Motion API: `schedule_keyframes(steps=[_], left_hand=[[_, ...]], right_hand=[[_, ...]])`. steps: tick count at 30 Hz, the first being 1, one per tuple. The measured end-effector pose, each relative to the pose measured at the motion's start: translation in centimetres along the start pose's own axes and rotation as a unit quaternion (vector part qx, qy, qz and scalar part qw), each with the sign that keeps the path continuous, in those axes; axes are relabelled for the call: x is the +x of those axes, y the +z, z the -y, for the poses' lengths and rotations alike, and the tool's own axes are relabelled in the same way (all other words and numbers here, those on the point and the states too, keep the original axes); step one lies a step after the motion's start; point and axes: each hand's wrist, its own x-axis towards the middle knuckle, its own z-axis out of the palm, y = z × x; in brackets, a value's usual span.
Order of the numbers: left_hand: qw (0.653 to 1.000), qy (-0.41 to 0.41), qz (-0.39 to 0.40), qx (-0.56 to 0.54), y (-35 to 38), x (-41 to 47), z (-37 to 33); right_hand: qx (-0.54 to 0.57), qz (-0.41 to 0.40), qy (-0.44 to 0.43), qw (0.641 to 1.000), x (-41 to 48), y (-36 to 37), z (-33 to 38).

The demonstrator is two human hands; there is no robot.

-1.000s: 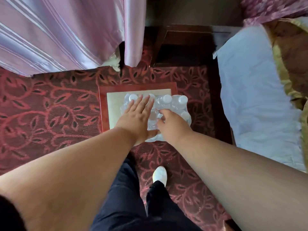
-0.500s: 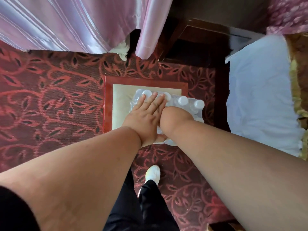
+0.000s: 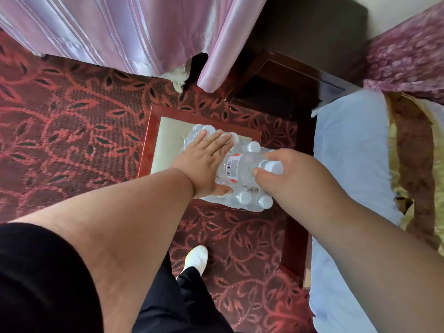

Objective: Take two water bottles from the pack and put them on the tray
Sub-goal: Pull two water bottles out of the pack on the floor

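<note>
A plastic-wrapped pack of water bottles (image 3: 249, 204) with white caps stands on a low red-framed stool with a cream cushion (image 3: 169, 135). My left hand (image 3: 204, 162) lies flat on top of the pack, fingers spread. My right hand (image 3: 286, 174) grips one clear water bottle (image 3: 240, 169) near its white cap; the bottle lies tilted on its side above the pack, barcode label showing. No tray is clearly in view, unless the red-framed stool is it.
Patterned red carpet surrounds the stool. A bed with a white sheet (image 3: 348, 164) stands to the right. Pink curtains (image 3: 120, 32) hang behind. A dark wooden nightstand (image 3: 283, 80) sits at the back. My white shoe (image 3: 195, 258) is below.
My right hand has pulled one bottle up out of the pack and tipped it sideways. My left hand still presses down on the pack.
</note>
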Motion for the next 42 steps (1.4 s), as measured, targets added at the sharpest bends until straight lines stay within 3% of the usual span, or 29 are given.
schedule_keyframes(steps=[6,12,17,23,28,31,34,37,42], left_hand=[[0.999,-0.003,-0.014,-0.043,0.3,-0.3,0.1],[0.998,-0.001,-0.002,-0.068,0.3,-0.5,0.4],[0.996,0.024,-0.001,-0.087,0.0,-0.9,0.4],[0.996,0.034,0.008,-0.082,0.2,-0.7,0.4],[0.997,0.038,0.018,-0.070,-0.4,-0.7,0.3],[0.975,-0.037,0.004,-0.219,-1.9,-0.9,-1.5],[0.912,-0.181,-0.026,-0.367,-3.2,-0.3,-3.9],[0.896,-0.253,-0.059,-0.360,-3.1,0.7,-5.7],[0.902,-0.291,-0.073,-0.311,-2.2,0.7,-6.6]], right_hand=[[0.028,-0.077,-0.010,0.997,-0.9,-5.7,0.7],[-0.024,0.001,0.058,0.998,8.7,-6.2,2.7],[0.147,0.016,0.163,0.975,14.9,-2.6,2.8],[0.330,-0.063,0.159,0.928,15.0,3.3,1.0],[0.334,-0.050,0.160,0.928,15.5,2.3,0.6],[0.295,-0.010,0.168,0.940,15.3,1.7,1.4],[0.314,0.051,0.213,0.924,14.2,3.1,1.9],[0.328,0.052,0.237,0.913,13.6,4.9,2.2],[0.252,-0.041,0.158,0.954,12.0,6.2,0.5]])
